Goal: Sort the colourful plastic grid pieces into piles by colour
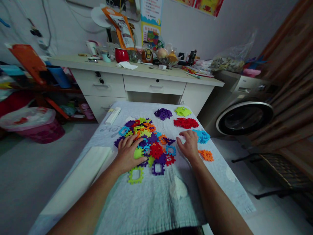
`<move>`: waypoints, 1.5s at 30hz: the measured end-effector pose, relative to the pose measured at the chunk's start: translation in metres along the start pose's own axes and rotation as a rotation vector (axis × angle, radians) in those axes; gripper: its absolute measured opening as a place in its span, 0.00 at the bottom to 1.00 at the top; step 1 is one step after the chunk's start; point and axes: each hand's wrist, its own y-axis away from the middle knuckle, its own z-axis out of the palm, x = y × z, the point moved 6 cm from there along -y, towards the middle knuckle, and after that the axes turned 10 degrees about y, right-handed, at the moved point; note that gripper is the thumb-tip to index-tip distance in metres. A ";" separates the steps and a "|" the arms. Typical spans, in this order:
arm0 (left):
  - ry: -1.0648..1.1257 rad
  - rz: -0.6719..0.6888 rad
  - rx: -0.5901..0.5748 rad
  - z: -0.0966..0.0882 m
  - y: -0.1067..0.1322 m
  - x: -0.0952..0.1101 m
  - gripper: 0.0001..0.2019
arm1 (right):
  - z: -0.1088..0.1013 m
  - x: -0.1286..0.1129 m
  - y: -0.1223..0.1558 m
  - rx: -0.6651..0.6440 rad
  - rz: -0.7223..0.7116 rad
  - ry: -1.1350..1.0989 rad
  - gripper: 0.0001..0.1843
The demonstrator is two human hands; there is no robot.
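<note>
Upper middle: back table (73, 62) with drawers, red mug (121, 54) on it
Right edge: washing machine (244, 118)
Left edge: pink bin (33, 126)

Matt, smooth plastic puzzle tiles (149, 140) on a soft, slightly wrinkled pale-blue cloth (156, 199).

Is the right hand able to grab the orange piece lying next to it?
Probably yes. The orange piece lies by itself on the cloth, just to the right of the right hand. Nothing covers it or sits between them, and that hand looks empty.
</note>
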 end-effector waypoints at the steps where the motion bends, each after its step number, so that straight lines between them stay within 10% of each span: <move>1: -0.001 -0.004 -0.002 -0.001 0.000 0.001 0.35 | 0.003 -0.012 0.002 -0.037 -0.062 -0.050 0.11; 7: 0.005 0.002 0.034 -0.005 -0.001 -0.001 0.34 | 0.016 -0.052 0.013 -0.286 -0.275 -0.162 0.13; 20: -0.017 -0.062 0.161 -0.007 -0.005 -0.018 0.32 | 0.025 -0.032 0.019 -0.617 -0.301 -0.093 0.26; 28: -0.030 -0.052 0.160 -0.006 -0.005 -0.019 0.30 | 0.006 -0.010 0.004 -0.450 -0.217 -0.125 0.23; 35: -0.029 -0.058 0.157 -0.006 -0.006 -0.018 0.29 | -0.019 0.084 -0.013 -0.052 0.334 0.207 0.28; 45: -0.006 -0.062 0.145 -0.007 -0.006 -0.018 0.30 | -0.022 0.124 -0.007 -0.054 0.582 0.253 0.25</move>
